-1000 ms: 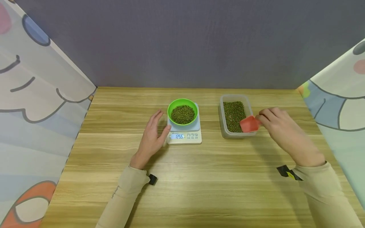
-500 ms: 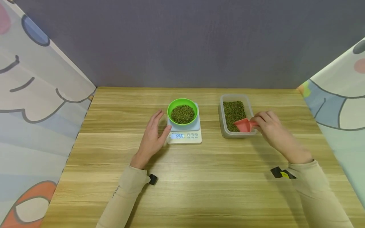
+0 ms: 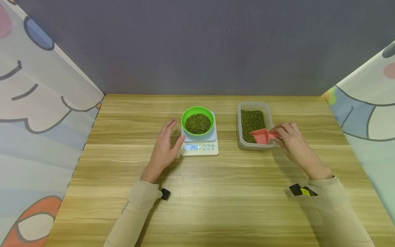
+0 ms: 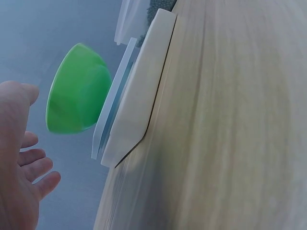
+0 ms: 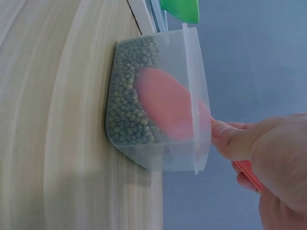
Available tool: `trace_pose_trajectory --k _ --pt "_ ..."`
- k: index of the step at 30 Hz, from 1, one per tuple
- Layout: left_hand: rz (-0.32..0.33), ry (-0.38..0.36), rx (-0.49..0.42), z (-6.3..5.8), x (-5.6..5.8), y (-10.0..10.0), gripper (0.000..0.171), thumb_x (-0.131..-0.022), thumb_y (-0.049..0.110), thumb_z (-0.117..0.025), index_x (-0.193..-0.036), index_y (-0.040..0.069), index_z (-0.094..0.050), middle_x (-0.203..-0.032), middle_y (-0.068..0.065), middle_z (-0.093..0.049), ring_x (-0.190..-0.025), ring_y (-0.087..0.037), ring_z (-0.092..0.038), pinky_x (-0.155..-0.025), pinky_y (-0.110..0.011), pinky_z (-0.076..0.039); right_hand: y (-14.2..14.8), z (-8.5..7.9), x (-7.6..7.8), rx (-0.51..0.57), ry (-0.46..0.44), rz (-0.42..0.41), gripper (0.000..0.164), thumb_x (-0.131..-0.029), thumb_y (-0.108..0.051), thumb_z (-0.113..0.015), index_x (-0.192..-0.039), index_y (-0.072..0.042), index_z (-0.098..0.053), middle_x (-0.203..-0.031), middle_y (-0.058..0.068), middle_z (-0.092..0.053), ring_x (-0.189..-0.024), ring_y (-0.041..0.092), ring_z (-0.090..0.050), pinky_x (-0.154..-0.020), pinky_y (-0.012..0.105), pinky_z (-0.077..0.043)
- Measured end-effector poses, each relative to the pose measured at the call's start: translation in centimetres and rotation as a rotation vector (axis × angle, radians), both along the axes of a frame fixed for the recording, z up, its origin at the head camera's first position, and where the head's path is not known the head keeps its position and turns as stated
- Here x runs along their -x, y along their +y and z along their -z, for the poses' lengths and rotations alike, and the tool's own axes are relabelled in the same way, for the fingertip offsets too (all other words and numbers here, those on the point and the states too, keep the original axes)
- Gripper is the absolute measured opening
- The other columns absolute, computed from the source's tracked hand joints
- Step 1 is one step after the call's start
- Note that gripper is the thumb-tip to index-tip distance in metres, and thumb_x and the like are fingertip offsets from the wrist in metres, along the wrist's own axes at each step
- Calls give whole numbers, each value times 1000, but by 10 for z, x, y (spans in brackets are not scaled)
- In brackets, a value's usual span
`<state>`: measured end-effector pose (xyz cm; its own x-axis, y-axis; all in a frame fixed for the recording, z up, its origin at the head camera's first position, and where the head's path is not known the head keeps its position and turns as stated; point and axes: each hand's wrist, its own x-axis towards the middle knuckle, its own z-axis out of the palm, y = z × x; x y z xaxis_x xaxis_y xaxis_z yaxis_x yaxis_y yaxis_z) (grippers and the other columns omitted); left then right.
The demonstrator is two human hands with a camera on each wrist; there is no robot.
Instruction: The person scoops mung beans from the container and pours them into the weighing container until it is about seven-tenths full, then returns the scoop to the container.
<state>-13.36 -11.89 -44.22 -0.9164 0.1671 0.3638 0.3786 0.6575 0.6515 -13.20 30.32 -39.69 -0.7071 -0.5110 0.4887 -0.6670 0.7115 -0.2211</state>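
Note:
My right hand [image 3: 293, 145] grips the handle of a red scoop [image 3: 261, 136]. The scoop's bowl sits inside a clear plastic container [image 3: 256, 146] of green mung beans [image 3: 251, 121], and the right wrist view shows its tip dug into the beans. My left hand [image 3: 163, 151] has its fingers extended beside the left edge of a white digital kitchen scale [image 3: 200, 151], thumb near the display. On the scale stands a green bowl [image 4: 79, 91] holding mung beans. The display appears to read 125.5.
The scale and the container stand apart on a wood-grain table [image 3: 197, 192]. A grey wall [image 3: 197, 48] rises behind the table, and cartoon-printed panels [image 3: 34, 103] flank it on both sides.
My right hand has moved left and slightly down, carrying the scoop from the container's right rim into the beans. My left hand, the bowl and the scale reading are unchanged.

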Motion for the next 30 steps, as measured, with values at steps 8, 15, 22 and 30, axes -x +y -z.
trace_pose_trajectory --k 8,15,22,30 --pt "6 12 6 -1 0 0 64 -95 40 -50 -143 0 -36 -149 -13 -34 -135 -25 -30 -111 -49 -28 -3 -1 7 -16 3 -23 29 -67 6 -74 -94 5 -64 -92 17 -59 -87 31 -43 -72 40 -37" --pt "7 15 -3 0 -1 1 64 -94 39 -50 -144 2 -36 -149 -13 -34 -135 -25 -30 -111 -49 -28 -2 2 10 29 -3 -48 30 -66 9 -73 -94 5 -64 -93 17 -59 -88 31 -43 -71 41 -36" --pt "5 23 -7 2 0 1 64 -94 39 -51 -142 -1 -37 -149 -14 -35 -135 -25 -31 -110 -49 -29 -4 5 10 47 -11 -43 29 -67 10 -73 -94 4 -64 -94 17 -60 -88 31 -43 -71 42 -36" --pt "13 32 -7 3 1 2 63 -94 38 -51 -142 -1 -37 -147 -18 -36 -135 -26 -31 -111 -49 -29 -4 11 8 83 -23 -17 30 -69 9 -72 -97 4 -64 -96 17 -60 -88 29 -42 -71 41 -35"
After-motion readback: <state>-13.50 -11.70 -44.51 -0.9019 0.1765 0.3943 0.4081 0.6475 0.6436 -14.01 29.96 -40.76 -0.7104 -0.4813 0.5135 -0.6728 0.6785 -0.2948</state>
